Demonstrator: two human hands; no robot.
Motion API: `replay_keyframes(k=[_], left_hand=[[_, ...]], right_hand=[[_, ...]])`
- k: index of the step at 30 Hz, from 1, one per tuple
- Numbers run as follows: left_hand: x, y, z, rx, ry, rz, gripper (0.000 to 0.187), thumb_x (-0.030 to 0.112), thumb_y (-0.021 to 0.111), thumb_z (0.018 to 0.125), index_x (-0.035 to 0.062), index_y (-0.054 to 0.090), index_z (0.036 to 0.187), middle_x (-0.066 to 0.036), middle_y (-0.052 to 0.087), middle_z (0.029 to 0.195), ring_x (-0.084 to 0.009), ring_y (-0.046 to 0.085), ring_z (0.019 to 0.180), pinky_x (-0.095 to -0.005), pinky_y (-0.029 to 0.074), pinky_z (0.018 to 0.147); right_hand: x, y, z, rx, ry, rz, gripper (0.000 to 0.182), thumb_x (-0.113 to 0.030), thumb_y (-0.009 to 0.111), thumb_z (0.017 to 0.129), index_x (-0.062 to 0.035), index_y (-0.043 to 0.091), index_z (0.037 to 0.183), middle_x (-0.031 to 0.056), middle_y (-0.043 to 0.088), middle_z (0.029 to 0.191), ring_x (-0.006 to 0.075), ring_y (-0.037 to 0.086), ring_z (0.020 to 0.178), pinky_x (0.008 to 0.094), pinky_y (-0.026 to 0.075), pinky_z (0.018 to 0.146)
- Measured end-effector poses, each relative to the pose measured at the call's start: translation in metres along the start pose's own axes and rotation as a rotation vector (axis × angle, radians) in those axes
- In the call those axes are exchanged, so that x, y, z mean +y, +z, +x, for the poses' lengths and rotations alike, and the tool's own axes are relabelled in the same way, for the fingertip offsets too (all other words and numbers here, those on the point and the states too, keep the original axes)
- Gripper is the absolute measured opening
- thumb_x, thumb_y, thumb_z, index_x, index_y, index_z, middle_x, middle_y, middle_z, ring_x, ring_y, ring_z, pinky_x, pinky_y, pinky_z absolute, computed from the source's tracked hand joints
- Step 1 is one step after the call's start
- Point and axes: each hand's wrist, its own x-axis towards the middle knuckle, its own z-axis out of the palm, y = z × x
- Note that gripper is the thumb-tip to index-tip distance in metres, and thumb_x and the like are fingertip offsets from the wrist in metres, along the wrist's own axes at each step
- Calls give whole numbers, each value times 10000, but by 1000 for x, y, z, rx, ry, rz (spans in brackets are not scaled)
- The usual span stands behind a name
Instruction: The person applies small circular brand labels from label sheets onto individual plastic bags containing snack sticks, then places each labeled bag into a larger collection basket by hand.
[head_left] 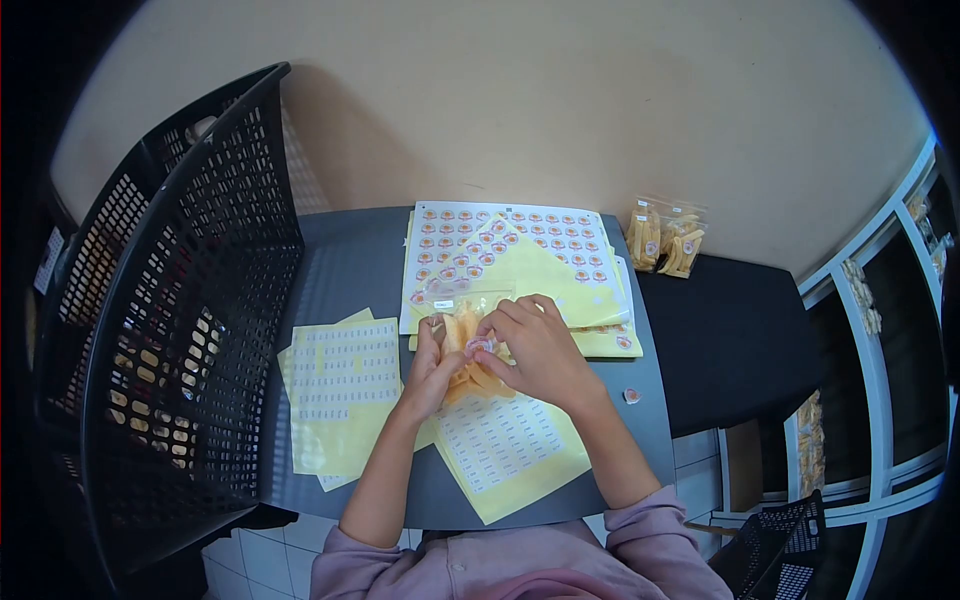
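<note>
A clear zip bag of yellow snack sticks (484, 386) is held over the table in front of me, a small white label near its top edge. My left hand (430, 372) is closed around the bag's left side, thumb lying across its front. At the middle of the bag is a round sticker (479, 345) with a reddish print. My right hand (538, 348) has its thumb and fingertips closed at this sticker. Below the bag lies a yellow-backed sheet of small labels (505, 445), and behind it is a stack of round-sticker sheets (560, 285).
A tall black plastic crate (190, 300) stands on the left. More small-label sheets (345, 375) lie beside it. One loose round sticker (631, 396) is on the grey table (345, 250). Two filled bags (665, 238) stand on a black surface (730, 340) at right, near a white-framed shelf (880, 400).
</note>
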Motion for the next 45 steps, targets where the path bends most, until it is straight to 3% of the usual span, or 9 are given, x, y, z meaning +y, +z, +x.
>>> replay_keyframes(k=[7, 10, 12, 16, 18, 23, 27, 31, 45], left_hand=[[-6, -4, 2, 25, 52, 49, 482, 44, 463, 772, 36, 203, 1178, -165, 367, 1195, -183, 396, 1076, -293, 347, 886], [-7, -4, 4, 50, 88, 57, 468, 44, 455, 781, 37, 203, 1175, -163, 369, 1191, -185, 399, 1074, -288, 351, 882], [-7, -5, 4, 60, 95, 37, 465, 43, 454, 783, 34, 202, 1174, -160, 371, 1189, -182, 401, 1073, -284, 352, 881], [-2, -6, 2, 78, 134, -42, 480, 27, 444, 770, 29, 201, 1184, -152, 376, 1181, -179, 404, 1078, -279, 353, 884], [1, -7, 2, 103, 168, -61, 487, 18, 439, 759, 29, 210, 1189, -149, 378, 1178, -179, 405, 1080, -281, 356, 885], [1, -6, 1, 175, 227, -95, 522, -2, 429, 722, 29, 238, 1207, -139, 381, 1177, -186, 415, 1075, -284, 361, 890], [5, -2, 3, 216, 241, -128, 457, 18, 419, 791, 28, 253, 1217, -114, 396, 1169, -163, 429, 1051, -268, 362, 880], [-3, -5, 7, 264, 277, -57, 379, 57, 390, 861, 30, 263, 1218, -99, 407, 1159, -140, 431, 1040, -260, 367, 866], [-2, 3, 3, 264, 360, 97, 372, 96, 382, 884, 24, 219, 1211, -148, 365, 1187, -177, 394, 1084, -283, 349, 887]], right_hand=[[3, 7, 2, 20, 8, 49, 210, -200, 632, 703, -70, 536, 836, 67, 499, 758, 220, 504, 734, 345, 345, 800], [3, 8, 4, 58, 72, 200, 181, -198, 654, 683, -74, 553, 769, 81, 488, 832, 249, 503, 837, 364, 335, 826], [10, 12, 5, 175, -102, 147, 125, -170, 668, 640, -86, 596, 699, 105, 464, 1026, 323, 392, 1080, 419, 292, 908], [10, 14, 6, 225, -54, 200, 99, -209, 683, 637, -140, 656, 702, 117, 386, 1214, 380, 202, 1208, 468, 203, 972], [12, 14, 6, 198, -44, 126, 208, -225, 695, 641, -225, 677, 848, 119, 271, 1333, 391, 123, 1232, 486, 173, 994], [9, 19, 6, 199, -41, 72, 263, -250, 679, 661, -242, 660, 922, 133, 236, 1353, 391, 132, 1232, 483, 177, 990], [7, 20, 6, 181, -58, 85, 297, -254, 676, 663, -240, 646, 958, 138, 231, 1353, 390, 134, 1232, 480, 192, 985], [4, 21, 6, 198, -51, 122, 243, -267, 654, 680, -224, 657, 919, 138, 253, 1335, 390, 149, 1223, 487, 187, 983], [4, 30, 5, 241, 97, 382, 323, -147, 656, 591, -167, 655, 914, 136, 292, 1305, 364, 202, 1208, 443, 226, 985]])
